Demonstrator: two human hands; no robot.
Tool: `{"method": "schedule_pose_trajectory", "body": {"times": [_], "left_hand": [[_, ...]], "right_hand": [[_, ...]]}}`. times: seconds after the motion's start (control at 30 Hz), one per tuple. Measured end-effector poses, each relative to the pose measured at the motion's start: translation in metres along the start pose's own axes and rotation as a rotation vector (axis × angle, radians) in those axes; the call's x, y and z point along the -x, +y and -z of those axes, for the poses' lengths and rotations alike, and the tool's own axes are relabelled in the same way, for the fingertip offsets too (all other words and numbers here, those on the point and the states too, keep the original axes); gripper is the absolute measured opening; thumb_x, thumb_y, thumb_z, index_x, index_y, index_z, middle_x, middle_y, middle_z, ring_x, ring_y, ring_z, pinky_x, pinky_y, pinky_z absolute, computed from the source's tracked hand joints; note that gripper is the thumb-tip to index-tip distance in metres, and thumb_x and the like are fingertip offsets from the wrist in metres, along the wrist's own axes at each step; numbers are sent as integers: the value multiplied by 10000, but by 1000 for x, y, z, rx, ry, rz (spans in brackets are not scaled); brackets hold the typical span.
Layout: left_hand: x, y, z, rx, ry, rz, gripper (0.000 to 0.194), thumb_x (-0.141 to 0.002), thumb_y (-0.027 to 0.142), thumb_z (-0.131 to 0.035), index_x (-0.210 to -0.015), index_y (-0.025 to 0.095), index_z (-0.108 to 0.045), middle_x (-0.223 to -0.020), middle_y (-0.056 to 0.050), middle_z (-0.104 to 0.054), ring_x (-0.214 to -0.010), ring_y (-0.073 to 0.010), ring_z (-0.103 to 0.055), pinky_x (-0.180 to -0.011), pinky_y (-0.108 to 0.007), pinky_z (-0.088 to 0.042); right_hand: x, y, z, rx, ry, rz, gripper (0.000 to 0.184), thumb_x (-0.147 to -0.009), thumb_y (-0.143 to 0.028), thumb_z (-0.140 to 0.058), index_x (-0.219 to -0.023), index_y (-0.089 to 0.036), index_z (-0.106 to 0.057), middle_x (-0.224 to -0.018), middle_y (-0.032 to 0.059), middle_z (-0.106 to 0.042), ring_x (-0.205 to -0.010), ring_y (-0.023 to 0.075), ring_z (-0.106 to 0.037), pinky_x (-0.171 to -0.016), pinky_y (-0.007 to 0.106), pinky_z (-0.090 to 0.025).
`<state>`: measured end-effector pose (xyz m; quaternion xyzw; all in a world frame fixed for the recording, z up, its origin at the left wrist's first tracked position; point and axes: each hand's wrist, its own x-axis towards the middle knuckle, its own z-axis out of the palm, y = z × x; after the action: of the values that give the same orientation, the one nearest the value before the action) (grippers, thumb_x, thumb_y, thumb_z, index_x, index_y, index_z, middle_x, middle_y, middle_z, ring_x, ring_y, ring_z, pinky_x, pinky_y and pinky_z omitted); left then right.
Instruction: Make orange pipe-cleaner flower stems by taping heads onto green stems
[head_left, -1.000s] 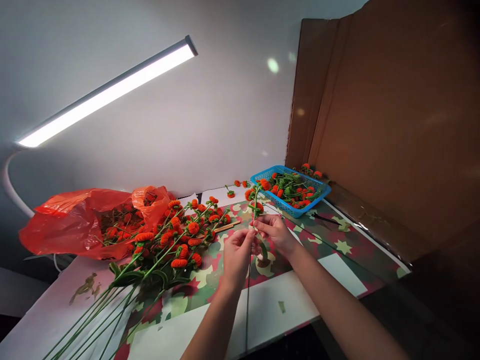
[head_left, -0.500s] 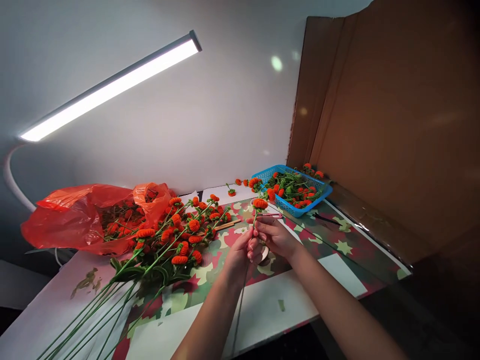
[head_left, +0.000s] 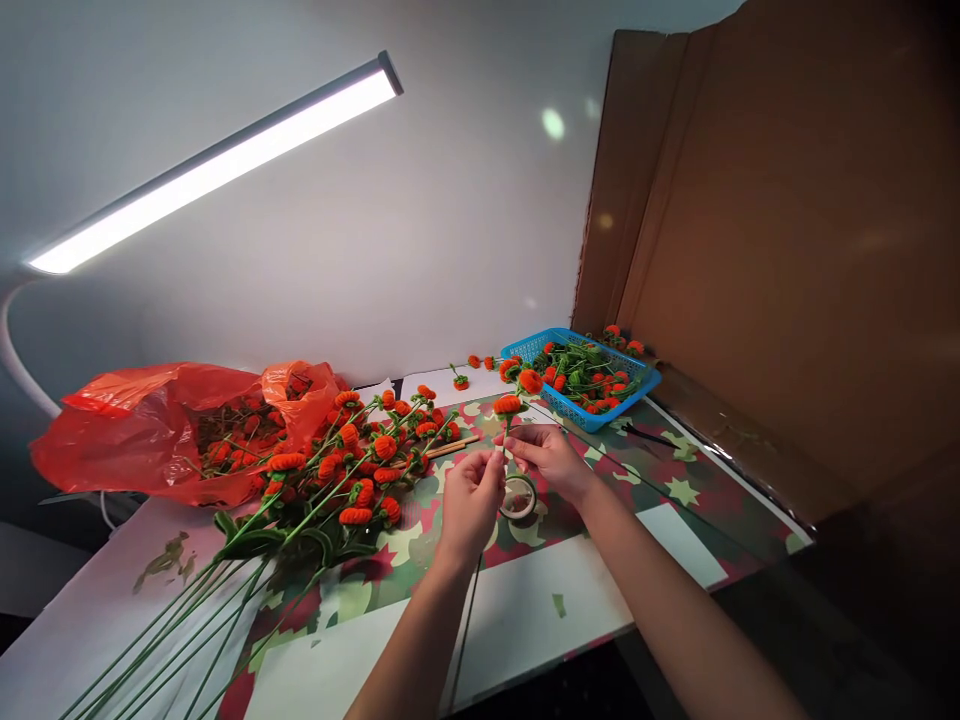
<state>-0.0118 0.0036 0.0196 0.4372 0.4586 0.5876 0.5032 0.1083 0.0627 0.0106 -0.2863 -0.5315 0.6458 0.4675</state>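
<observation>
Upright between my hands stands an orange fuzzy craft flower [head_left: 508, 404] with green under its head. My left hand [head_left: 472, 497] is closed, pinching its thin stem below the head; a long dark stem runs down from this hand toward the table's front edge. My right hand [head_left: 549, 460] has its thumb and fingers closed at the same stem, just above the left fingertips. Below them shows a roll of tape [head_left: 519, 498], partly covered by the left hand; whether a strip reaches the stem I cannot make out. More orange flowers [head_left: 529, 381] appear right behind the held one.
Many long-stemmed orange flowers [head_left: 385, 448] lie at left, beside a red plastic bag [head_left: 135, 440] of more. A blue basket [head_left: 600, 420] holds green stems and orange heads. Wooden sticks [head_left: 454, 446] lie behind my hands. A lit lamp [head_left: 225, 160] hangs above; cardboard [head_left: 750, 250] stands right.
Both hands have shifted slightly left with the flower, and the fingers have moved a little apart. The tape roll now shows more fully below them. The view has tilted slightly.
</observation>
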Motion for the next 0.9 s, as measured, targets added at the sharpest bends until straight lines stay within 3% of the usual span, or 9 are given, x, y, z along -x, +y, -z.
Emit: {"method": "schedule_pose_trajectory", "body": {"times": [0.13, 0.2, 0.27, 0.33, 0.47, 0.57, 0.63, 0.8, 0.9], "left_hand": [[-1, 6, 1, 504, -240, 327, 278, -659, 317, -723, -663, 131, -517, -498, 98, -337, -345, 11, -194, -331, -118, -147], [0, 8, 0, 642, -288, 400, 218, -684, 265, -699, -705, 126, -533, -504, 108, -304, -333, 17, -166, -319, -105, -144], [0, 7, -1, 626, -265, 410, 211, -699, 279, -685, -701, 127, -538, -499, 104, -319, -325, 12, -204, -319, -109, -181], [1, 4, -2, 445, -158, 315, 257, -703, 355, -680, -679, 135, -548, -494, 78, -401, -334, -12, -305, -336, -133, -248], [3, 1, -1, -169, 109, -173, 227, -700, 380, -684, -681, 159, -630, -569, 2, -577, -474, -93, -492, -482, -205, -385], [5, 3, 1, -392, 161, -339, 181, -722, 339, -663, -638, 178, -653, -547, 2, -574, -495, -100, -475, -521, -215, -376], [3, 4, 1, -262, 106, -233, 202, -727, 345, -656, -631, 169, -635, -525, 10, -544, -464, -86, -447, -473, -199, -349], [-3, 4, 1, 493, -207, 322, 230, -703, 307, -689, -666, 122, -559, -510, 68, -405, -356, -1, -270, -339, -117, -220], [-2, 1, -1, 545, -221, 387, 237, -712, 316, -689, -692, 120, -558, -516, 72, -400, -350, 4, -268, -327, -107, -215]], "right_hand": [[2, 0, 4, 3, -90, 42, 292, -681, -438, -719, -702, -149, -683, -492, -41, -487, -459, 61, -369, -460, 216, -260], [2, 2, 5, -29, -102, 54, 283, -700, -430, -710, -686, -150, -668, -532, -27, -515, -477, 62, -381, -465, 214, -259], [2, 4, 6, -40, -88, 65, 267, -706, -403, -714, -659, -149, -647, -555, -23, -524, -486, 61, -387, -464, 211, -257], [2, 5, 7, -49, -62, 65, 263, -698, -382, -722, -630, -149, -622, -524, -41, -489, -465, 54, -366, -457, 209, -253], [0, 3, 6, -2, -27, 39, 279, -686, -387, -720, -609, -145, -604, -474, -60, -444, -437, 52, -345, -443, 207, -260], [1, 0, 3, 30, 15, 18, 291, -648, -399, -739, -604, -139, -615, -478, -52, -462, -434, 55, -359, -427, 206, -262], [2, -1, 1, 3, 32, 4, 295, -628, -408, -750, -612, -139, -628, -465, -54, -459, -416, 53, -351, -412, 204, -252], [5, 3, -3, -114, -22, 53, 268, -640, -396, -753, -599, -154, -646, -518, -28, -534, -460, 66, -419, -455, 213, -311], [4, 6, -2, -141, -40, 28, 263, -620, -397, -767, -612, -157, -661, -548, -18, -568, -473, 73, -442, -464, 217, -338]]}}
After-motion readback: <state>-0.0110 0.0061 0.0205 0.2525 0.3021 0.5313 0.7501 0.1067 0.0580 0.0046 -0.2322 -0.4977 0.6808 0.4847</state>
